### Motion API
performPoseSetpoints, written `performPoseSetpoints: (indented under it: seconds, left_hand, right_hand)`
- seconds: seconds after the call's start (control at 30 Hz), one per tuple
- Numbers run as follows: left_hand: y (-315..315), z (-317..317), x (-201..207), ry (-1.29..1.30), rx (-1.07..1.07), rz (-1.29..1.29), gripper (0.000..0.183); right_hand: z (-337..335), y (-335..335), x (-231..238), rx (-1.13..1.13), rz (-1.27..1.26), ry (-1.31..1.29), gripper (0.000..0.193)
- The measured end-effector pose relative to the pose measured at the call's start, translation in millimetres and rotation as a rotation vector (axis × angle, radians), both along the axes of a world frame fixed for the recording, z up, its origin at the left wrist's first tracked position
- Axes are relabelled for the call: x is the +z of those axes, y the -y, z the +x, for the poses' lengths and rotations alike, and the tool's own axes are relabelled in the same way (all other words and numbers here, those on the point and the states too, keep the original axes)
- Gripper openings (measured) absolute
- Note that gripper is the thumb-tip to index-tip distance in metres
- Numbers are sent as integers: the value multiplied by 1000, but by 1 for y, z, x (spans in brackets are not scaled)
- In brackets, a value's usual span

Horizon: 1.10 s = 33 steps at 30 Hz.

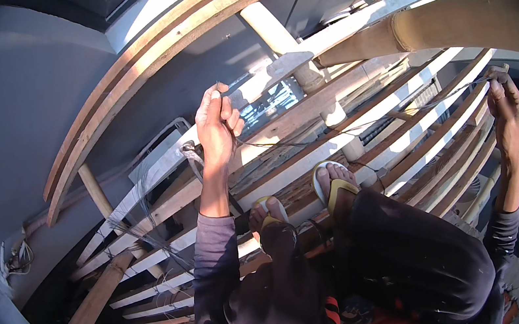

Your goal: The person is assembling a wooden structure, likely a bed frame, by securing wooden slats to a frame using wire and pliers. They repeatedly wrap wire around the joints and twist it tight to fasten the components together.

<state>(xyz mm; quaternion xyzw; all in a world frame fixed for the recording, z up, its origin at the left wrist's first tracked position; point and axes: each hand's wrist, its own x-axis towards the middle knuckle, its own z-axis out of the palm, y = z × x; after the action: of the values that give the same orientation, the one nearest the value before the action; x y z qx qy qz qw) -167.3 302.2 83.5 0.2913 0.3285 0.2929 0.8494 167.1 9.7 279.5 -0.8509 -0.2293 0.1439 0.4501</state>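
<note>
A thin dark wire (297,143) runs slackly between my two hands across several wooden slats. My left hand (218,125), raised at centre left, is closed in a pinch on the wire, with its fingers curled. Far to the right, my right hand (507,104) is closed around the wire's other stretch; a small pale end of something shows above its fingers, and I cannot make out what it is. Next to my left wrist, a metal tool (190,148) with a curved head leans on a slat. A tangle of loose dark wire (150,233) hangs over the slats at left.
My feet in yellow-strapped flip-flops (338,191) rest on the slats (406,164), which have gaps between them. A thick bamboo pole (452,22) crosses at upper right. Long curved timbers (188,33) span the top. Another bamboo piece (89,318) lies at lower left.
</note>
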Motion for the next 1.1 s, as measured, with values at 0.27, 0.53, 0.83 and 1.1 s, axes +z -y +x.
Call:
performPoseSetpoints:
  seconds: [0.27, 0.53, 0.83, 1.1]
  left_hand:
    - [-22, 14, 10, -86, 453, 124, 9]
    - [-57, -23, -18, -134, 525, 226, 10]
    - [10, 0, 12, 292, 223, -69, 14]
    - [-58, 11, 9, -183, 544, 383, 15]
  right_hand:
    - [-61, 24, -71, 1123, -1214, 61, 23]
    - [-63, -36, 26, 1054, -36, -580, 27]
    - [4, -22, -14, 365, -546, 682, 10]
    - [-96, -4, -41, 1476, -596, -446, 16]
